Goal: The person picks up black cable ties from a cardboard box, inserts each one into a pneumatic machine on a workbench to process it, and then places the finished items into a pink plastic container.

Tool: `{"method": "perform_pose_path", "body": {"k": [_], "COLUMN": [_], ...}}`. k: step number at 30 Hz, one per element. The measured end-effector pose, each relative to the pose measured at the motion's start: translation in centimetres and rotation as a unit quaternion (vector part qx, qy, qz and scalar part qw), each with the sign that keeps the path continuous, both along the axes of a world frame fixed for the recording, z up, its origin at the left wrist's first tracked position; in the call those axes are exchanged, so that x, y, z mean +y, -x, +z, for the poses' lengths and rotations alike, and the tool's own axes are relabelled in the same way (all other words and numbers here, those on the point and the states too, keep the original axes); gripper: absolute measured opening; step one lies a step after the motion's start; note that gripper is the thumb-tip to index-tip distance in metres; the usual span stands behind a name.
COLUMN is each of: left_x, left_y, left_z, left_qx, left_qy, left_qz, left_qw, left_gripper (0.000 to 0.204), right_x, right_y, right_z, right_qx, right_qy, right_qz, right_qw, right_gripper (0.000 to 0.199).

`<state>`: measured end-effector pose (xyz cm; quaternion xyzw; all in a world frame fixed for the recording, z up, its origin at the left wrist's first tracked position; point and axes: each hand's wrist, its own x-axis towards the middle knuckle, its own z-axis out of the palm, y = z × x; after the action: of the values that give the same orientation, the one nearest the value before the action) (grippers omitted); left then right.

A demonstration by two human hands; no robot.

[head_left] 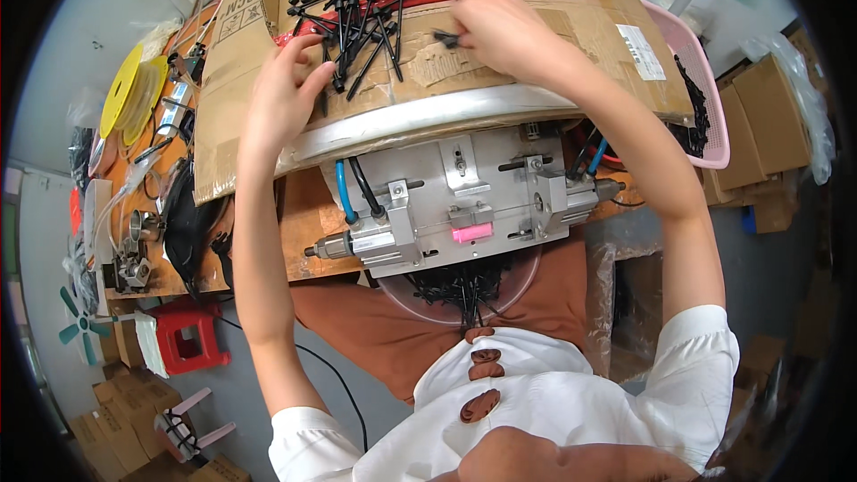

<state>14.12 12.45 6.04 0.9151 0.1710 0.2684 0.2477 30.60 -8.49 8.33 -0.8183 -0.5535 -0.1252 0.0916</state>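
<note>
Slim black plastic rods with small knobbed heads (361,22) lie tangled in a pile on a cardboard sheet (553,40). At the pile's left edge, my left hand (284,89) has its thumb and curved fingers apart, close against a few rods. My right hand (504,31) reaches the pile's right side with bent fingers closed; dark rod ends (446,38) poke out beneath it. Its fingertips are partly hidden among the rods. Below the cardboard stands a metal fixture (460,205) with clamps, blue and black hoses and a pink block (472,232).
A clear bowl of black rods (402,303) sits at my lap under the fixture. A pink basket (710,98) with black parts stands at right. Yellow spools (125,94), cables and tools crowd the wooden bench at left; a red stool (187,336) stands below.
</note>
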Motion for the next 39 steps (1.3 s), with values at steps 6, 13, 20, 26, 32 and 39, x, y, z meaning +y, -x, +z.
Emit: {"method": "perform_pose_path", "body": {"k": [6, 13, 20, 26, 32, 39], "left_x": [-3.2, -9.1, -4.1, -3.7, -1.8, -4.5], "left_y": [-4.6, -8.6, -2.9, -3.0, -2.2, -2.2], "left_z": [0.3, 3.2, 4.7, 1.7, 0.9, 1.4], "left_qx": [0.064, 0.116, 0.079, 0.028, 0.002, 0.030], "left_qy": [-0.047, 0.168, 0.017, -0.050, -0.119, 0.008], "left_qz": [-0.102, -0.146, -0.109, -0.143, -0.131, -0.264], "left_qw": [0.992, 0.968, 0.991, 0.988, 0.984, 0.964], "left_gripper": [0.025, 0.051, 0.025, 0.024, 0.026, 0.021], "right_x": [-14.5, -28.1, -25.4, -8.1, -0.3, -1.8], "right_y": [-0.2, -8.7, -8.0, -3.3, -3.9, -2.9], "right_z": [0.7, -0.8, -0.4, 1.5, 0.0, 2.2], "right_qx": [-0.032, -0.031, -0.070, -0.055, -0.144, -0.192], "right_qy": [-0.105, -0.046, -0.108, -0.171, -0.041, -0.077], "right_qz": [-0.116, -0.403, -0.306, 0.096, 0.017, 0.269], "right_qw": [0.987, 0.914, 0.943, 0.979, 0.989, 0.941], "right_gripper": [0.011, 0.013, 0.020, 0.012, 0.011, 0.013]}}
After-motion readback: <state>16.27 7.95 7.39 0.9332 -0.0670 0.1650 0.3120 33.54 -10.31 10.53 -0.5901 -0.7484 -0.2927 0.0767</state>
